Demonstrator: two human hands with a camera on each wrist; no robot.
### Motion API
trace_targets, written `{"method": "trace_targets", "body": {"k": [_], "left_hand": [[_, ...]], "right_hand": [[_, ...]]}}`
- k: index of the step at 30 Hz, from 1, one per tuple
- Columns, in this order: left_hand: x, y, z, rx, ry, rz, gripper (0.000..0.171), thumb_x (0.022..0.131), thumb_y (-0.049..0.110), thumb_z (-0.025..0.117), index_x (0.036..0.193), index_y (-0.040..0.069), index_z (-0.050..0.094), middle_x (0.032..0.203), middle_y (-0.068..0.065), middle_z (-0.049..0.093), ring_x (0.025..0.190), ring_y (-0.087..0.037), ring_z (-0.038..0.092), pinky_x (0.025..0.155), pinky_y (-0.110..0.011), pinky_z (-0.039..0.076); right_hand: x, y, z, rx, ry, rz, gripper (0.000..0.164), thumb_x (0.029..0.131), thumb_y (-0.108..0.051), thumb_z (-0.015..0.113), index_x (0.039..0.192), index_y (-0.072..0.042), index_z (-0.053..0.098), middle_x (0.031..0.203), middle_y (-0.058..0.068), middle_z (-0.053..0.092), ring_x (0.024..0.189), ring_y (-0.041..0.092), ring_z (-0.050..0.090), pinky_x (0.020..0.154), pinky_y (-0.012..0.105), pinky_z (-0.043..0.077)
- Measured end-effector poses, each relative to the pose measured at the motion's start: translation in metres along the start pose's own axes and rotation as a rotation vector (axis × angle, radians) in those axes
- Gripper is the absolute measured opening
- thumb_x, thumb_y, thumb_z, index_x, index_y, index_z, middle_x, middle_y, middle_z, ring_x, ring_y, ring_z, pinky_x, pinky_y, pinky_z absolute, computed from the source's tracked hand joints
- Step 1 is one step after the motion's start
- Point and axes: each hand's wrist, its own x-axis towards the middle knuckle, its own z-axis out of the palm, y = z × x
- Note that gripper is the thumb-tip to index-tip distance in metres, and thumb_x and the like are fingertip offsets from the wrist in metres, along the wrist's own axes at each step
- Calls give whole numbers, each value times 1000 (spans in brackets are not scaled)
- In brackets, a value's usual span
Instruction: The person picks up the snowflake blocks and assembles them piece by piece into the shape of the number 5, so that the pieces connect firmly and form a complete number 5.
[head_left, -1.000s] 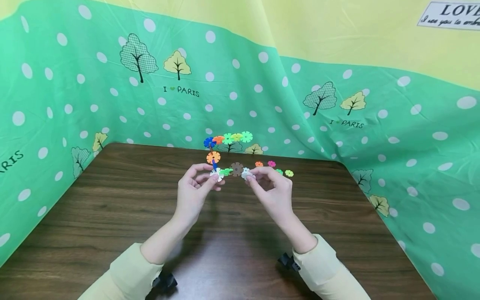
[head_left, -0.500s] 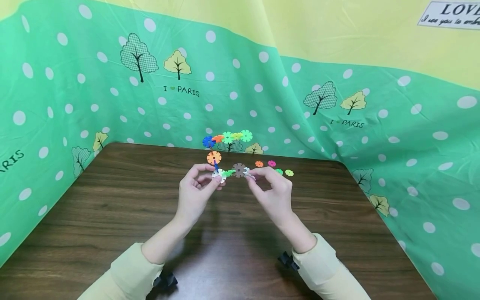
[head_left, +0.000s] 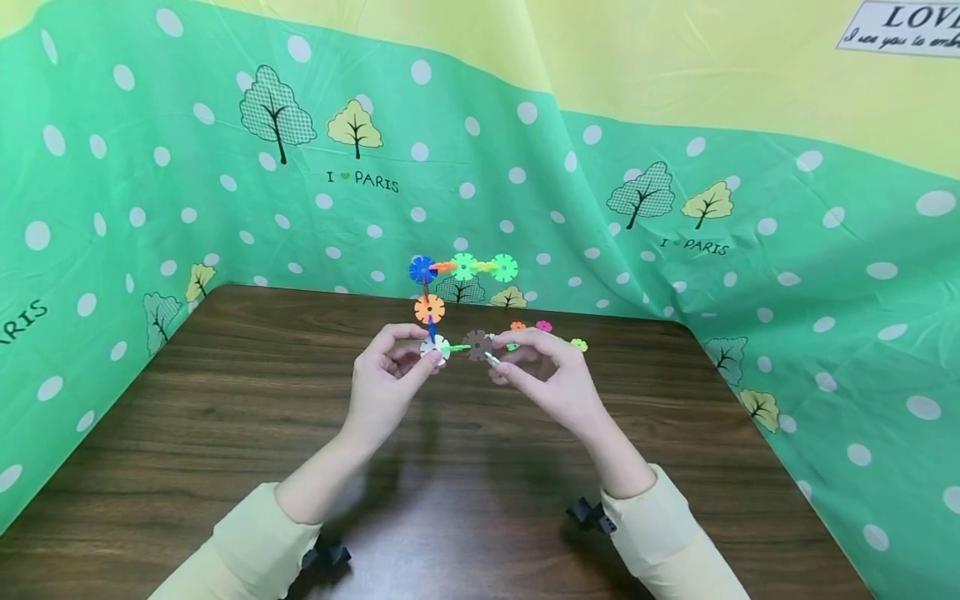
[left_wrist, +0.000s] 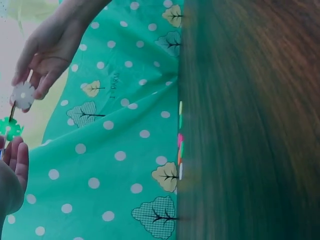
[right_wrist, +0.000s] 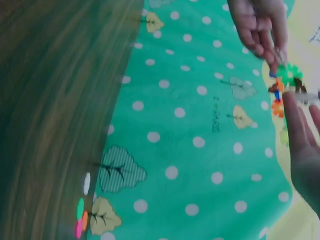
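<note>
A chain of flower-shaped interlocking plastic discs is held up above the table between both hands. My left hand (head_left: pixel 384 379) pinches a white disc (head_left: pixel 433 349) at its lower corner. From there a green disc seen edge-on (head_left: pixel 458 347) leads to a brown disc (head_left: pixel 478 343). With thumb and fingers, my right hand (head_left: pixel 553 371) pinches a whitish disc (head_left: pixel 491 359), nearly edge-on, at the brown disc's right side. Above the left hand rise an orange disc (head_left: pixel 429 308) and a blue disc (head_left: pixel 423 268). A top row runs right to a green disc (head_left: pixel 505 267).
Loose discs lie on the dark wooden table (head_left: pixel 247 417) behind the right hand, among them a pink disc (head_left: pixel 543 326), an orange disc (head_left: pixel 517 326) and a yellow-green disc (head_left: pixel 578 344). A green dotted curtain (head_left: pixel 480 208) hangs around the table's far side.
The chain has tilted, its top row moving up and right. The whitish disc in my right hand has turned edge-on against the brown disc. My right wrist has shifted slightly right.
</note>
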Motion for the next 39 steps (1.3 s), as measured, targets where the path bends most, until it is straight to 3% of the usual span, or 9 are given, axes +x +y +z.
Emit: {"method": "trace_targets", "body": {"k": [6,12,19,25,34,39], "left_hand": [[1,9,-3,43,-85,-14,24,82,-4,69,105,1,60,83,-18,68,70,-12,65,67,-24,55],[1,25,-2,99,-142,6,22,82,-8,67,102,-4,59,82,-20,67,69,-14,64,66,-21,54],[2,10,-4,90,-139,-4,21,84,-2,68,103,3,62,83,-14,69,70,-12,64,67,-23,54],[2,0,-6,72,-156,21,21,84,2,69,103,5,62,85,-13,70,73,-14,66,68,-26,56],[1,5,-4,77,-191,28,22,83,-1,69,103,5,62,84,-13,70,72,-14,65,69,-26,56],[0,7,-4,74,-219,29,22,83,-2,69,103,4,61,84,-12,70,73,-13,66,70,-26,56]], "right_hand": [[0,2,-13,-65,-211,27,56,81,1,71,133,-4,51,114,13,63,84,20,69,73,37,57],[1,6,-14,-75,-323,-4,60,80,2,72,135,-2,49,116,10,62,85,20,69,73,36,57],[1,6,-15,-20,-363,1,63,77,5,74,134,-2,49,115,12,62,86,26,67,73,37,57],[3,8,-16,-41,-368,-31,65,71,7,78,130,0,52,115,12,63,82,21,66,69,36,58],[4,-6,-11,-91,-331,-177,65,62,13,80,122,9,55,115,21,61,93,25,65,75,39,57],[5,-8,-10,-124,-288,-266,48,62,14,79,106,10,64,105,21,65,95,18,65,76,33,56]]}}
